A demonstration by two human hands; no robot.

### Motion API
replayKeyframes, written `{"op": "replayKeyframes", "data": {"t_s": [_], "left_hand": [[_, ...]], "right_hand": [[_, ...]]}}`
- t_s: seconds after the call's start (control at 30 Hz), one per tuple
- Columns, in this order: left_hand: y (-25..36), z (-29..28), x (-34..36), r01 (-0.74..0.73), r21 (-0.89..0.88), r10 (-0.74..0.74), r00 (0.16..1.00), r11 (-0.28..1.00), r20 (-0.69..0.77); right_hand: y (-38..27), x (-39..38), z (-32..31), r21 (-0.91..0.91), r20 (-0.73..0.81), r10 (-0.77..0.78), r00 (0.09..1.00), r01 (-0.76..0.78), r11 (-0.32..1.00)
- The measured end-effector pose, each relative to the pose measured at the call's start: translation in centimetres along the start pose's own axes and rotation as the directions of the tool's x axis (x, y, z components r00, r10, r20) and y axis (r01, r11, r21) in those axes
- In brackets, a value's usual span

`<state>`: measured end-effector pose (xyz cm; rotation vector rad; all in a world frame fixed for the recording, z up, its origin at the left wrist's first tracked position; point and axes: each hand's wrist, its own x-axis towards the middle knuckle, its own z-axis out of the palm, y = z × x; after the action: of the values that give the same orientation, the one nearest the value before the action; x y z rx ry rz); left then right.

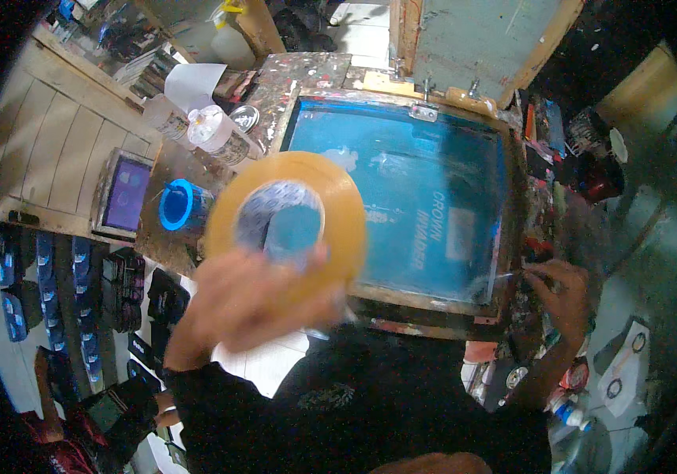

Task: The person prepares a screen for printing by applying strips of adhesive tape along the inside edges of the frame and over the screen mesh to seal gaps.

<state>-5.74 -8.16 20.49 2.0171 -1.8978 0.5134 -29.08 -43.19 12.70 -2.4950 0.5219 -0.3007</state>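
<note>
My left hand (263, 296), smeared by motion, grips a big roll of yellowish adhesive tape (342, 209) by its lower side. The roll is held up close, over the left part of a screen-printing frame, and covers part of it. The frame has a wooden rim (409, 306) and blue-green mesh (401, 189) with faint pale lettering and whitish smudges. At the frame's right edge, my right hand (563, 292) has its fingertips pinched together. From them a thin pale strip (504, 276) reaches over the frame's lower right corner; its kind is unclear.
Left of the frame stand a blue cup (175, 205), a white-lidded bottle (216, 134) and a round metal lid (244, 118). Hinge clamps (423, 112) hold the frame's far edge. Cans and tools crowd the right side. Another person's arm (48, 395) shows at lower left.
</note>
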Motion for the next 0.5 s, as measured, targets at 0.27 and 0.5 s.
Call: {"op": "replayKeyframes", "data": {"t_s": [0.27, 0.5], "left_hand": [[-8.7, 21.9, -7.0, 0.155, 0.094, -0.138, 0.977, 0.983, -0.165], [-8.8, 23.7, -8.5, 0.153, 0.147, -0.152, 0.988, 0.977, -0.018]], "right_hand": [[-5.2, 3.7, -1.7, -0.325, 0.126, -0.256, 0.958, 0.284, 0.902], [-8.6, 6.4, -1.8, -0.389, 0.106, -0.438, 0.893, 0.442, 0.808]]}}
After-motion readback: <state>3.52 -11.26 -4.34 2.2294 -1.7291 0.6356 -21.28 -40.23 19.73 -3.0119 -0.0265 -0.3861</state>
